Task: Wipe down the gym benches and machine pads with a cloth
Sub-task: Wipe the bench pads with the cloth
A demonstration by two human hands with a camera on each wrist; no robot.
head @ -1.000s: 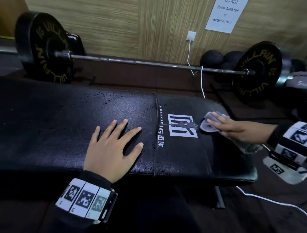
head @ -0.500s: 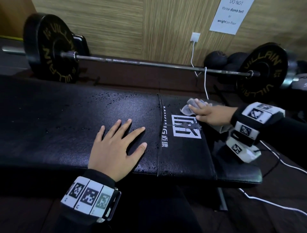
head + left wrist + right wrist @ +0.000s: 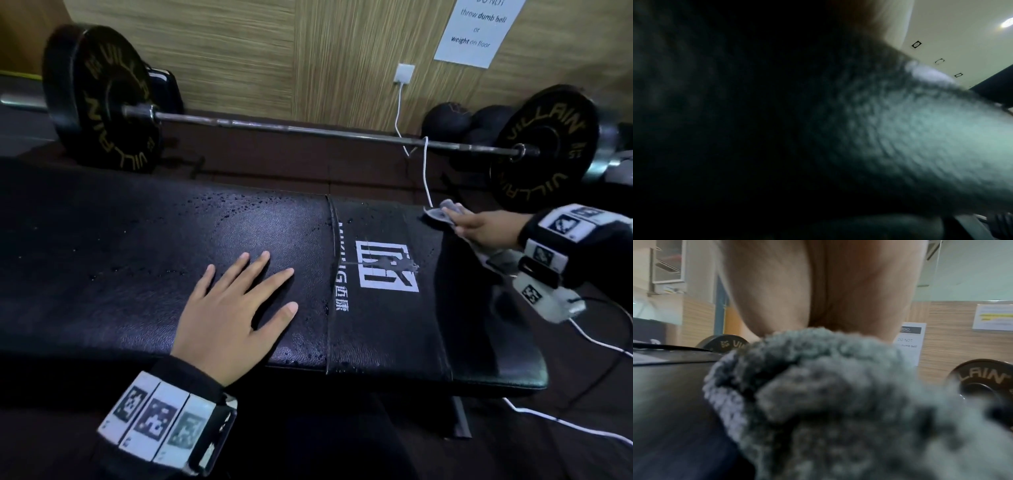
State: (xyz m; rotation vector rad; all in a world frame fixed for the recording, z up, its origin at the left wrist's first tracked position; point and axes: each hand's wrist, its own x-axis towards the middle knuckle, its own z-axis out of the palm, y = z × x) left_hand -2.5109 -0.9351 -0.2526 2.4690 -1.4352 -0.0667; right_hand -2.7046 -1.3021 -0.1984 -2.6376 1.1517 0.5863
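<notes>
A long black padded bench [image 3: 137,257] with a white logo and water droplets fills the head view. My left hand [image 3: 239,308] lies flat on its middle, fingers spread and straight, holding nothing. At the bench's far right corner my right hand [image 3: 479,228] presses a grey cloth [image 3: 436,214] against the pad, fingers stretched over it while the rest trails back under the wrist. In the right wrist view the bunched cloth [image 3: 828,402] sits under my palm [image 3: 797,288] on the bench [image 3: 674,386]. The left wrist view is dark, showing only blurred pad surface [image 3: 920,146].
A barbell [image 3: 308,128] with black plates [image 3: 99,99] [image 3: 544,147] lies on the floor behind the bench by the wooden wall. A white cable [image 3: 426,171] hangs from a wall socket over the bar. Dark medicine balls [image 3: 445,123] sit at the back right.
My right hand slid the cloth from beside the logo to the bench's far edge, then right along it to the far right corner. My left hand stayed flat in place.
</notes>
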